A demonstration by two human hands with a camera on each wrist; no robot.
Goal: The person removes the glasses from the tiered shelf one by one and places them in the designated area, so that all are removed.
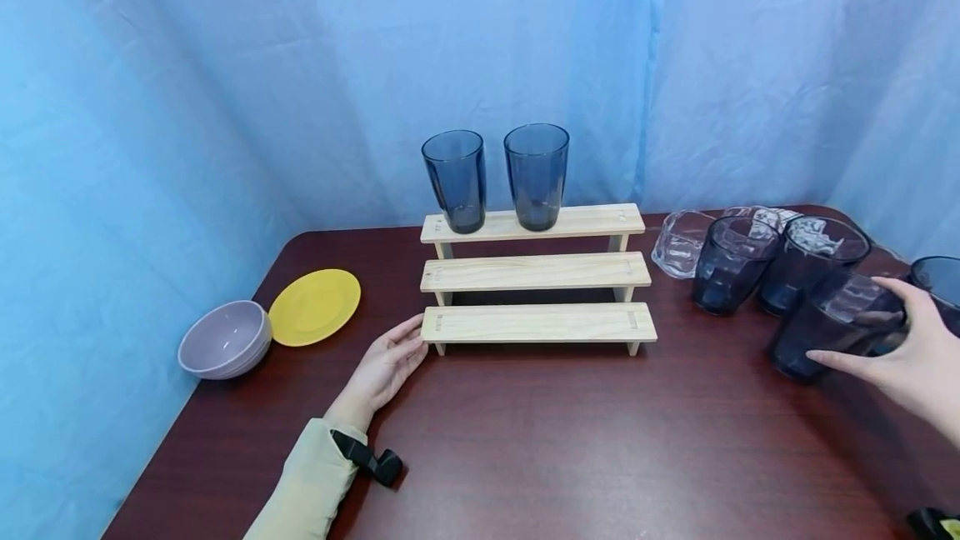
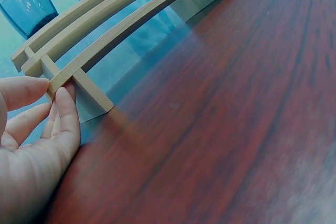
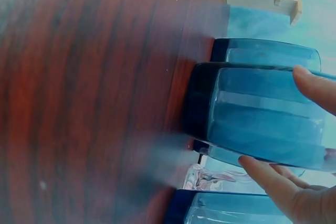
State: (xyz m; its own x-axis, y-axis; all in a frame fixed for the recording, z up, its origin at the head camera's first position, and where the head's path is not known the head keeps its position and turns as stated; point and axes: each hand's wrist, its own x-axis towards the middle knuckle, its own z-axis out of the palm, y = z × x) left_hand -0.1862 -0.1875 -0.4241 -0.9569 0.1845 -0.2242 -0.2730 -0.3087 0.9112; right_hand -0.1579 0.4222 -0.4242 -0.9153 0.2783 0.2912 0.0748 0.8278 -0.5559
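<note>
At the table's right side, my right hand (image 1: 911, 361) grips a dark blue tumbler (image 1: 821, 332), which leans. In the right wrist view, the thumb and fingers lie on opposite sides of this tumbler (image 3: 262, 116), close to the tabletop. My left hand (image 1: 382, 369) is at the left end of a three-step wooden rack (image 1: 536, 323). The left wrist view shows its thumb and fingertips pinching the end of the lowest board (image 2: 79, 66). Two tumblers stand on the top step, a left one (image 1: 457, 182) and a right one (image 1: 537, 177).
More dark tumblers (image 1: 735, 265) stand around the held one, at the back right and far right (image 1: 941, 277). Clear glassware (image 1: 681, 244) is behind them. At left are a yellow plate (image 1: 315, 307) and a lilac bowl (image 1: 227, 340). Blue curtains (image 1: 375, 65) surround the table.
</note>
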